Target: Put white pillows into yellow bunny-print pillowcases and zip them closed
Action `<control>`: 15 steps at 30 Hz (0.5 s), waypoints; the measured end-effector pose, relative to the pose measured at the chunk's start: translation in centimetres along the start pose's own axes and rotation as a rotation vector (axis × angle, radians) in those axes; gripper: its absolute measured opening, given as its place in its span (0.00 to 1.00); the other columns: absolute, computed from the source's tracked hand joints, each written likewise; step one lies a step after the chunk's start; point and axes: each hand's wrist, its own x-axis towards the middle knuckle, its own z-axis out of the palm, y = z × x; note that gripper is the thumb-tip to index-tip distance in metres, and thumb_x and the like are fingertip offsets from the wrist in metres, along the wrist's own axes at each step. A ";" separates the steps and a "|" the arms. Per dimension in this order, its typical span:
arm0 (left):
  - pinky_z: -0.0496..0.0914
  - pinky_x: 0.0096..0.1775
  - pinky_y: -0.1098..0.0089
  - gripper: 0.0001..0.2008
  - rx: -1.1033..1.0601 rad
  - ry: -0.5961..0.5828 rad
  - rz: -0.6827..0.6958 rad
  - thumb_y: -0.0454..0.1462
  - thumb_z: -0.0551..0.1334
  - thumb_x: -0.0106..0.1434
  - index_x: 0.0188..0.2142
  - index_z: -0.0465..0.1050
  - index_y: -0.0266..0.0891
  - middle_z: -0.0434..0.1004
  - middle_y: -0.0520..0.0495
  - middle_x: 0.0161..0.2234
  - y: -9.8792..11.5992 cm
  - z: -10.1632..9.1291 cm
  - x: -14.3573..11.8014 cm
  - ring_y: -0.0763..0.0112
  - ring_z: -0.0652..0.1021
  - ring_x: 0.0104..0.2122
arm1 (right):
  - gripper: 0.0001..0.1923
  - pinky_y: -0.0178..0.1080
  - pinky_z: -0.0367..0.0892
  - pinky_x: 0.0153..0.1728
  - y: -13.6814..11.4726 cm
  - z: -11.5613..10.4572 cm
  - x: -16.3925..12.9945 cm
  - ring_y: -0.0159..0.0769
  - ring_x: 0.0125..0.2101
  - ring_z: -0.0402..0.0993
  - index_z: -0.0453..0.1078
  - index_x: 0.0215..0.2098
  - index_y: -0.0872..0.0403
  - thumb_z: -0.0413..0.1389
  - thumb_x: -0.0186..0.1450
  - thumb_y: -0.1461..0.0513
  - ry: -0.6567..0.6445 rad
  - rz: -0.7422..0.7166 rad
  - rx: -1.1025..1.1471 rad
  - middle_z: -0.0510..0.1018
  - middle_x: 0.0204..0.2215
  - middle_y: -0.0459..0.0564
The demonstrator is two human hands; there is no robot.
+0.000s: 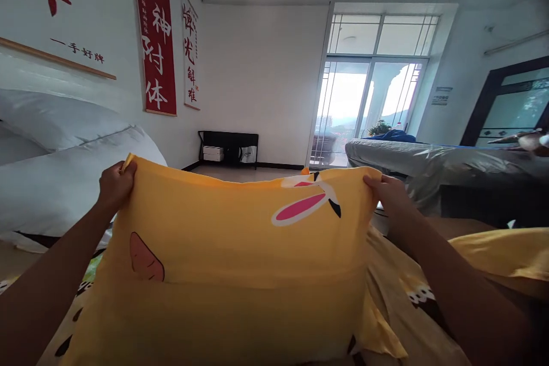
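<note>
Head view: both bare hands hold up a yellow pillowcase by its top edge.
Left hand [115,181]: fingers clenched over the pillowcase's upper left corner, a fold of cloth pinched in the fist.
Right hand [388,191]: fingers curled over the upper right corner, gripping the cloth; the forearm runs down to the lower right.
Yellow pillowcase [231,257]: stretched flat between the two hands, upright, hanging down from them and filling the lower middle of the view.
Prints on it: a pink and white rabbit ear [305,206] just inside the right hand; a carrot [146,257] below and inside the left hand.
Below the right hand: crumpled yellow sheet [493,257] of the same cloth, lying on the bed.
Beyond the left hand: white pillows [64,166] stacked against the wall, red scroll [155,34] hanging above them.
Beyond the right hand: a bed under grey cover [437,163]; glass door [364,103] further off, bright with daylight.
Between the hands, far off: a low black bench [229,147] at the back wall.
</note>
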 end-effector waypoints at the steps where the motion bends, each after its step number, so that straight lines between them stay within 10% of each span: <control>1: 0.55 0.29 0.75 0.16 0.038 0.007 -0.011 0.44 0.50 0.65 0.32 0.67 0.34 0.60 0.55 0.24 0.4 0.4 -0.1 0.76 0.62 0.27 | 0.13 0.36 0.59 0.25 0.0 0.1 -0.2 0.34 0.24 0.66 0.73 0.30 0.59 0.58 0.55 0.56 0.021 0.029 -0.061 0.75 0.25 0.52; 8: 0.53 0.28 0.74 0.14 0.132 -0.001 -0.040 0.42 0.48 0.65 0.27 0.61 0.38 0.58 0.53 0.22 0.2 3.5 -0.4 0.72 0.60 0.24 | 0.17 0.38 0.51 0.23 0.3 0.8 -1.0 0.34 0.20 0.61 0.67 0.16 0.55 0.52 0.59 0.55 0.103 0.014 -0.229 0.67 0.13 0.48; 15: 0.58 0.29 0.76 0.16 0.287 -0.100 -0.061 0.46 0.50 0.64 0.32 0.70 0.37 0.70 0.49 0.28 1.3 3.3 3.9 0.70 0.68 0.29 | 0.19 0.38 0.61 0.28 -1.6 0.8 3.1 0.42 0.30 0.73 0.77 0.34 0.59 0.50 0.63 0.54 0.150 0.006 -0.418 0.78 0.27 0.53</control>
